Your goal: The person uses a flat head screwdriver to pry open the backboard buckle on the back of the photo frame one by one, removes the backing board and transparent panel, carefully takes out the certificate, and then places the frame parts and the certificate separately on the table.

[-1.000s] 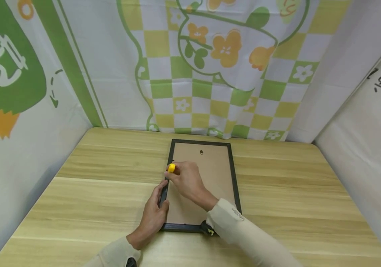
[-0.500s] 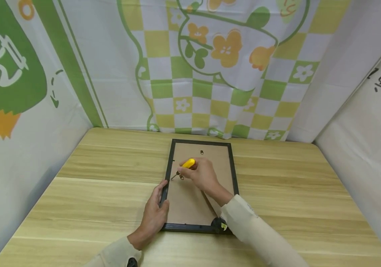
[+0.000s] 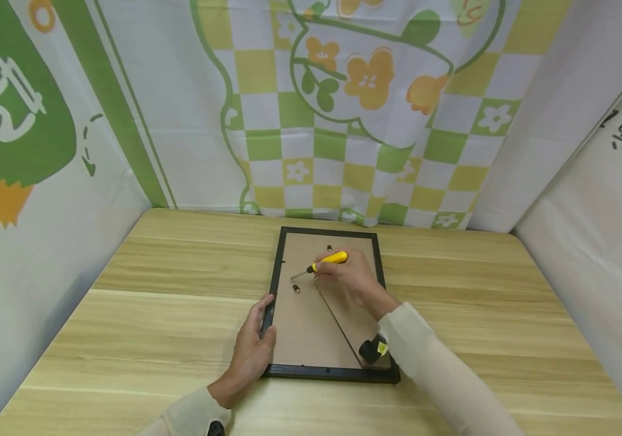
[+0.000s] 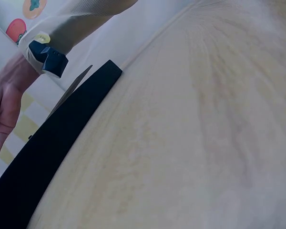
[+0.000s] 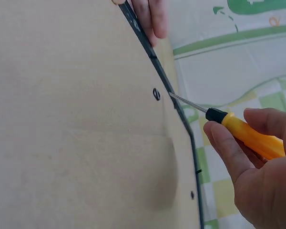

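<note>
A picture frame [image 3: 386, 376] with a black border lies face down, its brown backing board [image 3: 311, 333] up. My left hand [image 3: 251, 357] grips the frame's left side, thumb on the border and fingers along the outer edge. In my right hand [image 3: 357, 278] is a screwdriver [image 3: 335, 258], pinched by its yellow handle above the board. Its thin metal shaft points left; whether the tip touches the board I cannot tell. A small hanging ring [image 3: 297, 289] sits below the shaft, and another ring [image 3: 329, 247] near the top. The right wrist view shows the screwdriver [image 5: 252, 136] close.
The wooden table [image 3: 507, 339] extends on both sides of the frame. Printed curtains [image 3: 354, 175] hang at the back and sides. A thin panel [image 4: 69, 95] rises above the border in the left wrist view. A black camera [image 3: 372, 349] is on the right wrist.
My right hand and the screwdriver have moved from the frame's left border to the right, uncovering a ring and a diagonal line on the board. The left hand has stayed in place.
</note>
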`<action>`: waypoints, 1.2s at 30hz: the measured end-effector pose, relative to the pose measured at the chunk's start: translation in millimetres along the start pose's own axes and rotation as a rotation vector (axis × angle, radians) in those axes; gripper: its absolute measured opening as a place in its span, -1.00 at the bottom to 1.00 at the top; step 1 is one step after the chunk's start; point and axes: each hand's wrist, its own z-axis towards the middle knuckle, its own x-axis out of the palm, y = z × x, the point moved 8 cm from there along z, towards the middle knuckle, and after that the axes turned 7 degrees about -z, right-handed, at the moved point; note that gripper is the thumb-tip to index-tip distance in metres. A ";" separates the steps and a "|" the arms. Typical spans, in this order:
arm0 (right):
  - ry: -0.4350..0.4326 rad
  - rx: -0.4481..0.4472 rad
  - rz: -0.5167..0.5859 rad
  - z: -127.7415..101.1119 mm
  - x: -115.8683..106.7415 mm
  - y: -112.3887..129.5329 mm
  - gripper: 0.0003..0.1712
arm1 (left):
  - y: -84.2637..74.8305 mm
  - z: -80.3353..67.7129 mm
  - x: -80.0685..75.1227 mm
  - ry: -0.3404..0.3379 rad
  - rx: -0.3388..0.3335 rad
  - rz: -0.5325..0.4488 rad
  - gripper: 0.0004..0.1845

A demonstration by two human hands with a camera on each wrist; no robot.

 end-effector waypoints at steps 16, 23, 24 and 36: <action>-0.109 0.076 0.021 29.5 -6.7 -18.4 -0.68 | 1.1 0.2 0.1 0.010 0.004 -0.009 -0.37; -0.129 0.078 0.005 31.7 -5.4 -22.9 -0.66 | 1.0 -0.2 -1.6 0.003 0.007 0.003 -0.37; -0.131 0.077 0.004 31.6 -5.4 -22.7 -0.66 | 0.9 -0.2 -1.8 0.002 0.006 0.003 -0.37; -0.135 0.114 0.003 31.8 -5.6 -25.6 -0.67 | -0.5 -1.0 -2.6 -0.006 0.018 0.009 -0.38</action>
